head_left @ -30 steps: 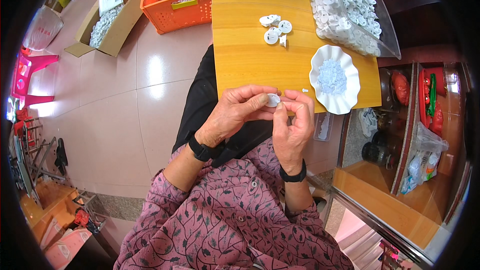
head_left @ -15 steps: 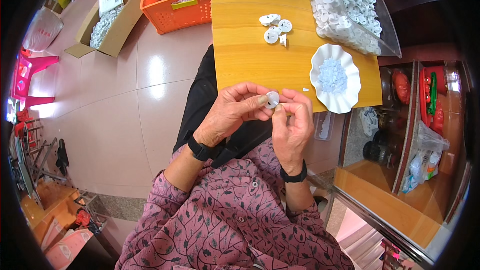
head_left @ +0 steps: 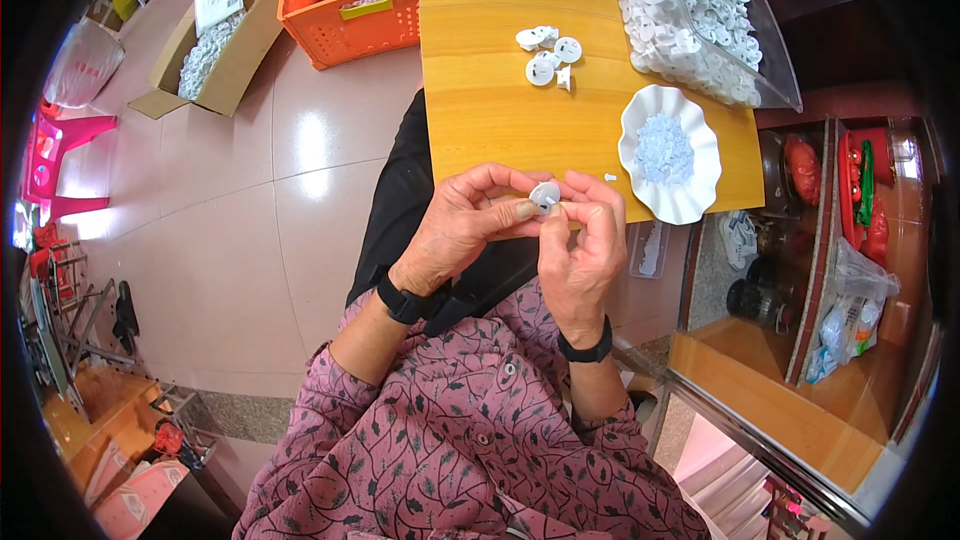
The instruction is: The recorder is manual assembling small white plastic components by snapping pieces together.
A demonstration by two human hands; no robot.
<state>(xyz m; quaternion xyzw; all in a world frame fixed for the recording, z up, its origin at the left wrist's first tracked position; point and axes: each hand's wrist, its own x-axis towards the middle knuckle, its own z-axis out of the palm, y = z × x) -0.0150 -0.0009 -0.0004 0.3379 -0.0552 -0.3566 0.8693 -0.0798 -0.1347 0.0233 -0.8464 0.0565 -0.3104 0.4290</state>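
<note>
Where the wooden board (head_left: 490, 110) lies over the lap above a glossy tiled floor (head_left: 260, 230), a scalloped white dish (head_left: 690, 195) of small bits sits at its right, a few white caps (head_left: 548, 48) farther up, a clear tray (head_left: 700, 20) and orange crate (head_left: 350, 10) beyond. Both hands meet at the board's near edge: left hand (head_left: 465, 230) and right hand (head_left: 580, 250) pinch one round white cap (head_left: 544, 196) between thumbs and fingertips

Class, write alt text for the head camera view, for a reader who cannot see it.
Seen from above, a person's left hand and right hand pinch a small white round plastic part together over a wooden board. On the board lie a few similar white parts and a white scalloped dish of tiny pale pieces, with a clear tray of more parts beside it.
</note>
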